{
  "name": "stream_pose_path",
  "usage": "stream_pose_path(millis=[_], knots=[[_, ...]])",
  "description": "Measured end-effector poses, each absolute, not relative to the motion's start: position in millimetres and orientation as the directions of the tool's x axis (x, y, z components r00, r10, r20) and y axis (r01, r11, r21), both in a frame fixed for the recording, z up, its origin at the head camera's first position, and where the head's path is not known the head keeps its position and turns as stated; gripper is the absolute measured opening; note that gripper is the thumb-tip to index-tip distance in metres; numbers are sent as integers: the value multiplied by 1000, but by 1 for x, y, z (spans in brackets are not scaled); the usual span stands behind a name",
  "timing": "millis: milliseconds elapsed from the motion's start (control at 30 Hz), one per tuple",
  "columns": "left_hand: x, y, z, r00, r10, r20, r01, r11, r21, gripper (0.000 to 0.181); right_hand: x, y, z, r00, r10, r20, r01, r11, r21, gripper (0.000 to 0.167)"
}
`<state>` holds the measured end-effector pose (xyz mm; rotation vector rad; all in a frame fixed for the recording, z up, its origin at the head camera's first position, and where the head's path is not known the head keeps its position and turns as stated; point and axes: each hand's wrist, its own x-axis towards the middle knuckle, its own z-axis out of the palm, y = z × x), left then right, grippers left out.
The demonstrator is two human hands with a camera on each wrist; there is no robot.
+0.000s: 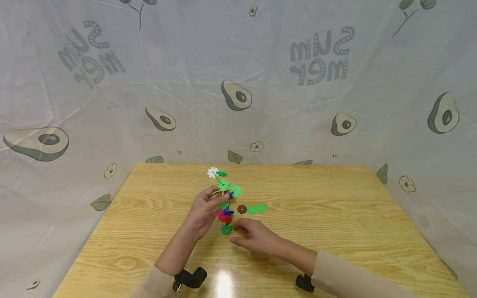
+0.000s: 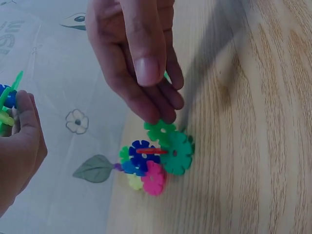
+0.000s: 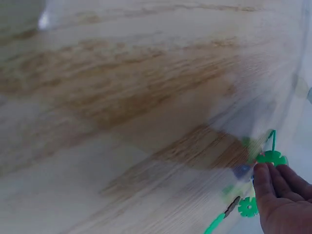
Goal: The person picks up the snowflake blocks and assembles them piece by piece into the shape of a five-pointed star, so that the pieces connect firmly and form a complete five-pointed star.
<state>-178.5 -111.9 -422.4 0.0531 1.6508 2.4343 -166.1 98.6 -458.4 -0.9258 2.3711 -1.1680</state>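
My left hand (image 1: pixel 206 211) grips the middle of a tall chain of interlocking snowflake discs, raised over the table. A white disc (image 1: pixel 213 172) tops the chain; pink (image 1: pixel 222 216), blue and red discs come lower, with a dark green disc (image 1: pixel 226 229) at the bottom. In the left wrist view, the left hand (image 2: pixel 24 141) shows at the left edge beside green and blue pieces. Close to the bottom discs is my right hand (image 1: pixel 257 236), thumb and fingers apart. Its fingertips hang near a green disc (image 2: pixel 160 130); contact cannot be told. The right hand (image 3: pixel 287 204) is partly cropped in its wrist view.
Beyond the right hand, a brown disc (image 1: pixel 242 209) and two light green discs (image 1: pixel 252 210) lie in a row on the wooden table (image 1: pixel 335 215). A patterned sheet (image 1: pixel 283 124) rises behind the table and along its sides.
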Motion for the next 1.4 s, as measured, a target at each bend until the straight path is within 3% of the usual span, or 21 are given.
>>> stream_pose_path(millis=[300, 567, 733, 900, 1200, 1400], knots=[[-178, -111, -422, -977, 195, -91, -158, -362, 919, 31, -182, 90, -465, -788, -616, -13, -419, 551, -722, 56], [-178, -107, -422, -979, 189, -80, -149, -386, 910, 28, -192, 76, -469, -796, -605, 20, -477, 607, -636, 35], [-179, -105, -423, -977, 194, -83, -154, -383, 911, 33, -195, 69, -472, -812, -583, 18, -477, 646, -596, 42], [-178, -103, -423, -975, 206, -78, -156, -397, 905, 38, -200, 62, -476, -805, -592, 41, -504, 646, -573, 36], [-180, -100, -423, -969, 229, -91, -180, -406, 896, 38, -204, 61, -480, -797, -600, 73, -518, 616, -594, 40], [-180, -99, -423, -971, 215, -100, -182, -402, 897, 37, -204, 71, -482, -804, -589, 80, -488, 578, -653, 22]])
